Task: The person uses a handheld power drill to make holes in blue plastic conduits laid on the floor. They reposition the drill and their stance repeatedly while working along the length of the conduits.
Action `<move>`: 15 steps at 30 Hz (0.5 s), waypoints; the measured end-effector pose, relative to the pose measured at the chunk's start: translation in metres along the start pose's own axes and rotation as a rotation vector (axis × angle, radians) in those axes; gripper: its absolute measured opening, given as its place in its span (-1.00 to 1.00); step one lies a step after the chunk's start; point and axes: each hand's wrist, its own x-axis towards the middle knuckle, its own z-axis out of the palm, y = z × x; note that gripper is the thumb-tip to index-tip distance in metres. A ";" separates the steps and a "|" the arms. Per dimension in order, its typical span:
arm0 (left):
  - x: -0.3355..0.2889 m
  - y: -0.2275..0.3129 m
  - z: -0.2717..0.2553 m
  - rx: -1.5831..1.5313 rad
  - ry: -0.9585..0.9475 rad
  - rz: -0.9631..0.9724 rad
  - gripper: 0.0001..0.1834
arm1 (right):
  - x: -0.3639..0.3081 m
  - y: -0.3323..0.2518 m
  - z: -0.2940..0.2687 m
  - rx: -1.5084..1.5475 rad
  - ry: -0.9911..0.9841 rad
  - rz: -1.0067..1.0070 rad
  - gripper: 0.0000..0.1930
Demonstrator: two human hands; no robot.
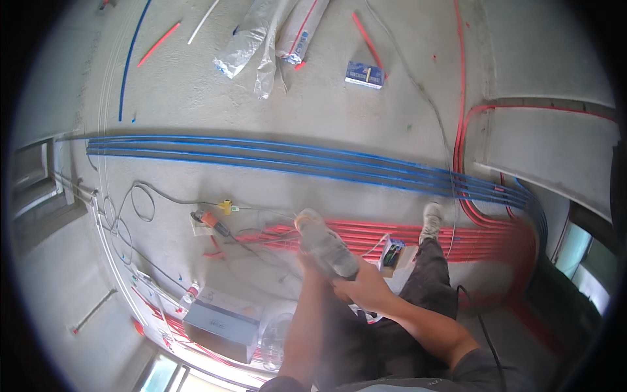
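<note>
Raised in front of my lap is a long, rounded, pale grey thing (326, 246), blurred, with an orange tint at its far end; I cannot make out its kind. My right hand (366, 287) is closed around its near end. At its left side is my left hand (312, 262), mostly hidden behind it and smeared, so its fingers do not show. Beyond the thing, red conduits (372, 228) run along the floor. To the right of my hands stands a small open box (394, 256) with dark and green contents. My right shoe (432, 219) is by the red conduits.
Several blue conduits (274, 151) cross the floor farther off. An orange and grey power tool (212, 222) with a cable lies left. Nearer are a grey carton (221, 323) and a clear plastic container (275, 340). Plastic-wrapped bundles (304, 29) and a blue box (364, 74) lie at the far side.
</note>
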 end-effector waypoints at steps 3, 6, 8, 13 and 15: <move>0.020 0.053 -0.044 0.017 0.030 0.051 -0.50 | 0.011 -0.041 0.040 -0.094 0.005 -0.110 -0.42; 0.043 0.093 -0.052 0.305 0.264 0.004 -0.52 | 0.033 -0.055 0.060 -0.127 0.024 -0.091 -0.46; 0.055 0.111 -0.043 0.431 0.300 -0.070 -0.52 | 0.048 -0.062 0.068 -0.079 0.067 -0.130 -0.48; 0.087 0.148 -0.024 0.654 0.328 -0.208 -0.50 | 0.085 -0.085 0.065 0.123 0.125 -0.157 -0.50; 0.099 0.160 -0.018 0.728 0.337 -0.244 -0.49 | 0.100 -0.089 0.062 0.180 0.114 -0.171 -0.49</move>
